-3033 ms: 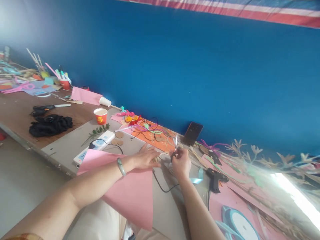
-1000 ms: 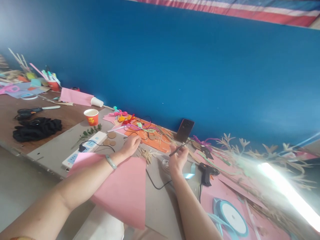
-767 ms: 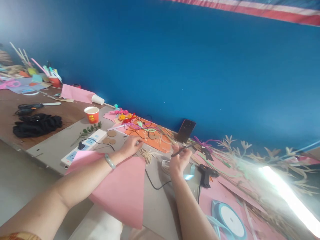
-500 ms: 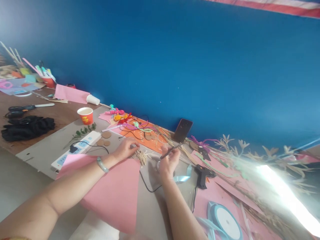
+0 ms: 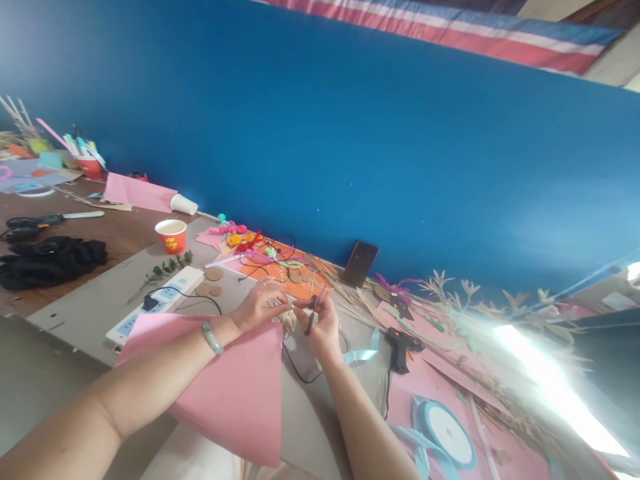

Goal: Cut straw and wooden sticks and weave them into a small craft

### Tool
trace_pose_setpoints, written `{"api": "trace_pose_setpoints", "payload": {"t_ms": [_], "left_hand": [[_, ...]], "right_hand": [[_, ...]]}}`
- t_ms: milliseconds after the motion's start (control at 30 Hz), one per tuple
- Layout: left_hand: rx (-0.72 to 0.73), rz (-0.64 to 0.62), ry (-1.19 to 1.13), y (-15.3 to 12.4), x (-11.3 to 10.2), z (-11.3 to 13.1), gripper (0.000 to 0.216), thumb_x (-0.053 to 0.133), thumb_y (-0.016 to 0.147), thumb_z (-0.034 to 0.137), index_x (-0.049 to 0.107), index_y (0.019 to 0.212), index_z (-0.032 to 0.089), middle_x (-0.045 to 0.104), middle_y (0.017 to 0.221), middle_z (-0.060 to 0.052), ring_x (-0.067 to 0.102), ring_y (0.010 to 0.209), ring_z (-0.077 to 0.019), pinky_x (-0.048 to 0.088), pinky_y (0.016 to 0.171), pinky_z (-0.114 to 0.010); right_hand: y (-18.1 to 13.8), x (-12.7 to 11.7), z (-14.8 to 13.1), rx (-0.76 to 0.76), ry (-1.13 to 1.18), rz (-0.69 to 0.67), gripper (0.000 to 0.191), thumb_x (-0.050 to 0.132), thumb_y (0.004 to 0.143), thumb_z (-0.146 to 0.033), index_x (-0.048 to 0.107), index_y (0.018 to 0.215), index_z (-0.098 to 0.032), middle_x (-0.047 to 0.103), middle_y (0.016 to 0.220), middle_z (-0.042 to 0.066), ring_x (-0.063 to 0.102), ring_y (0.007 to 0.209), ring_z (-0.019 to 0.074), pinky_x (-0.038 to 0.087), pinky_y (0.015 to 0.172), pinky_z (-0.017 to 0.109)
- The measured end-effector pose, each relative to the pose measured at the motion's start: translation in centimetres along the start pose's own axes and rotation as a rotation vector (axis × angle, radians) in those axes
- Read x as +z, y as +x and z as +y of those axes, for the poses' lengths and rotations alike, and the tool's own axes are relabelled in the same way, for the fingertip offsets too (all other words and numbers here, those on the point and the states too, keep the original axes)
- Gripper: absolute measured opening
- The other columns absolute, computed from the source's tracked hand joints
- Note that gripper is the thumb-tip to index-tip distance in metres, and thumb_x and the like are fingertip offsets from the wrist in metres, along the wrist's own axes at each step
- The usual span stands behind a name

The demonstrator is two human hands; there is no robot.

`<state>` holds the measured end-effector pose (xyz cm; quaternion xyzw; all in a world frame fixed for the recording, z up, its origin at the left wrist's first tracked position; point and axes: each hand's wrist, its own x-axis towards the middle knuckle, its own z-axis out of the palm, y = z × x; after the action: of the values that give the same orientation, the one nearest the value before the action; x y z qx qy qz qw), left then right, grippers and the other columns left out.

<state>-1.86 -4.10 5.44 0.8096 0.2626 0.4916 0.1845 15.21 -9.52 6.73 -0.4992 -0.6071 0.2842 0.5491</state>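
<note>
From where I stand, the one pair of dark-handled scissors [image 5: 311,323] is up in the right hand [image 5: 325,331], above the grey part of the table [image 5: 310,420], its long axis slanting away from the person, handles low and the blurred blade end tipped up and rightward, roughly toward the one phone [image 5: 361,265] leaning at the blue wall [image 5: 320,133]. That hand is curled round the handles; how far the blades are spread I can't make out. The left hand [image 5: 260,303] is narrowed, thumb and fingers drawn together right by the right hand's fingertips, and I cannot tell whether anything small is pinched there. Just below the two hands sits one bunch of pale strips [image 5: 287,323]. One large pink sheet [image 5: 240,400] lies under the left forearm, its near edge hanging past the table. Beside the one white power strip [image 5: 173,293] I count three round brown discs [image 5: 214,274], with one leafy sprig [image 5: 165,269] behind, then two cups: a red one [image 5: 175,243] upright, a white one [image 5: 184,205] on its side. Over to the right are one black glue gun [image 5: 399,351] and one ribbon spool [image 5: 445,433]
</note>
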Motion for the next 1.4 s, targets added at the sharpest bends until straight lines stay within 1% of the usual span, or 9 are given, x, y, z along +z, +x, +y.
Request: {"api": "trace_pose_setpoints", "payload": {"t_ms": [100,233,333,500,600,733,1000,1267,1400], "left_hand": [[0.028,-0.002,-0.006,0.1,0.1,0.3,0.027,0.062,0.080,0.042,0.063,0.066,0.018,0.065,0.070,-0.003,0.056,0.075,-0.0166,0.039,0.079,-0.033],[0.026,-0.077,0.023,0.1,0.2,0.3,0.033,0.059,0.081,0.045,0.061,0.063,0.018,0.064,0.066,-0.001,0.055,0.071,-0.0153,0.036,0.083,-0.034],[0.052,-0.107,0.052,0.1,0.2,0.0,0.033,0.059,0.081,0.046,0.060,0.064,0.017,0.065,0.069,-0.001,0.056,0.075,-0.0155,0.034,0.087,-0.034],[0.074,-0.144,0.105,0.0,0.0,-0.5,0.034,0.056,0.082,0.048,0.060,0.066,0.018,0.064,0.070,0.000,0.055,0.075,-0.0144,0.032,0.088,-0.034],[0.086,-0.151,0.125,-0.1,0.0,-0.7,0.032,0.055,0.085,0.044,0.060,0.066,0.019,0.064,0.072,0.000,0.055,0.076,-0.0139,0.031,0.091,-0.034],[0.074,-0.127,0.193,-0.1,0.3,-1.1,0.033,0.055,0.084,0.046,0.059,0.065,0.019,0.063,0.069,0.001,0.055,0.075,-0.0138,0.030,0.092,-0.035],[0.089,-0.138,0.210,-0.3,0.6,-1.5,0.036,0.051,0.085,0.049,0.057,0.064,0.020,0.062,0.068,0.000,0.054,0.078,-0.0147,0.027,0.095,-0.036],[0.054,-0.125,0.182,0.0,0.3,-0.9,0.034,0.056,0.083,0.045,0.057,0.061,0.020,0.062,0.065,0.001,0.055,0.077,-0.0153,0.027,0.094,-0.036],[0.029,-0.104,0.167,0.0,0.3,-1.1,0.031,0.059,0.082,0.043,0.057,0.062,0.019,0.063,0.067,0.001,0.055,0.074,-0.0149,0.029,0.091,-0.036]], "right_hand": [[0.0,-0.1,-0.1,-0.077,-0.109,-0.020,0.021,0.068,0.071,-0.027,0.049,0.079,-0.021,0.067,0.077,0.002,0.059,0.073,0.0177,0.044,0.072,0.032],[0.0,-0.4,0.4,-0.137,-0.295,0.000,0.025,0.068,0.071,-0.030,0.044,0.071,-0.022,0.060,0.069,-0.001,0.052,0.065,0.0148,0.040,0.064,0.029],[0.2,-0.8,0.6,-0.156,-0.336,-0.038,0.027,0.067,0.071,-0.030,0.042,0.070,-0.022,0.057,0.067,-0.002,0.050,0.063,0.0139,0.040,0.063,0.028],[0.4,-1.3,0.6,-0.202,-0.418,-0.101,0.021,0.062,0.068,-0.020,0.041,0.069,-0.022,0.056,0.067,-0.002,0.051,0.064,0.0148,0.039,0.060,0.026],[0.2,-1.3,0.6,-0.252,-0.481,-0.120,0.018,0.055,0.062,-0.012,0.044,0.069,-0.023,0.060,0.069,0.000,0.052,0.070,0.0178,0.040,0.063,0.028],[-0.1,-1.1,0.4,-0.327,-0.541,-0.142,0.026,0.046,0.056,-0.003,0.048,0.071,-0.024,0.066,0.074,0.001,0.053,0.077,0.0211,0.041,0.071,0.033],[-0.1,-0.8,0.1,-0.494,-0.649,-0.172,0.032,0.044,0.052,0.002,0.048,0.072,-0.023,0.065,0.072,0.000,0.051,0.070,0.0195,0.038,0.075,0.035],[-0.3,-0.5,0.0,-0.523,-0.654,-0.126,0.031,0.046,0.054,0.000,0.048,0.074,-0.024,0.065,0.070,-0.001,0.052,0.067,0.0190,0.038,0.078,0.037],[-0.3,-0.8,0.4,-0.430,-0.601,-0.016,0.028,0.049,0.056,-0.002,0.049,0.074,-0.024,0.067,0.076,0.001,0.054,0.074,0.0211,0.040,0.078,0.038]]}}
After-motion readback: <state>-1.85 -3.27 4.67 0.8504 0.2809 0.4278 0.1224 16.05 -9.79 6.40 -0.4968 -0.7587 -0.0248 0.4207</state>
